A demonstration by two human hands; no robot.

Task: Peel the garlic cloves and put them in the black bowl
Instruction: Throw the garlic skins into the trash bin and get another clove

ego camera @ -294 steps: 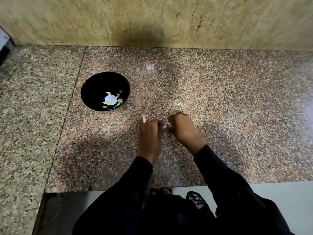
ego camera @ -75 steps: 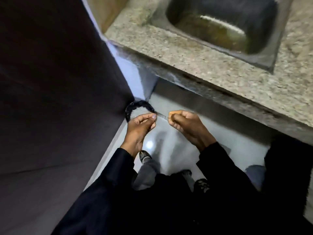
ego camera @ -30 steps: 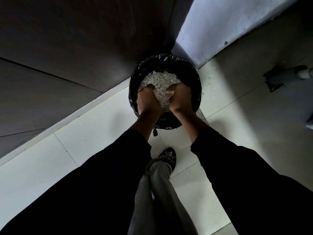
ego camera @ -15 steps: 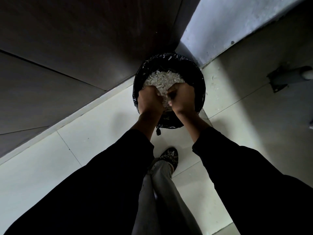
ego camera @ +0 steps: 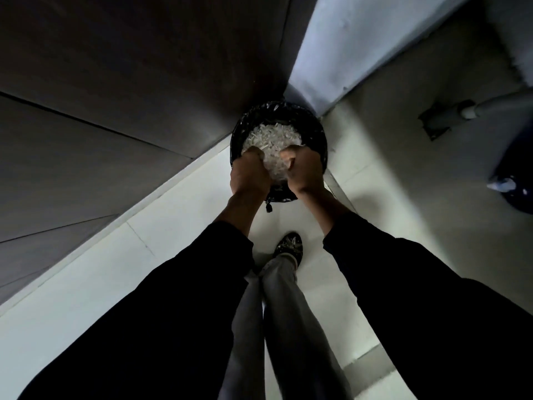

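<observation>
Garlic and the black bowl we cannot see. Near the frame's bottom stand our grey trouser legs and shoe. Mid-frame, our left hand and right hand curl, contents hidden, above a black-lined bin of white scraps.

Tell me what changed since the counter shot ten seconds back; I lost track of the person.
The person left the granite counter and black bowl, passed the sink, and now stands over a black-lined bin on the floor. Both hands moved down over its pale scraps; left hand and right hand are curled, contents unclear. Over the last second, hands and bin have barely shifted.
</observation>
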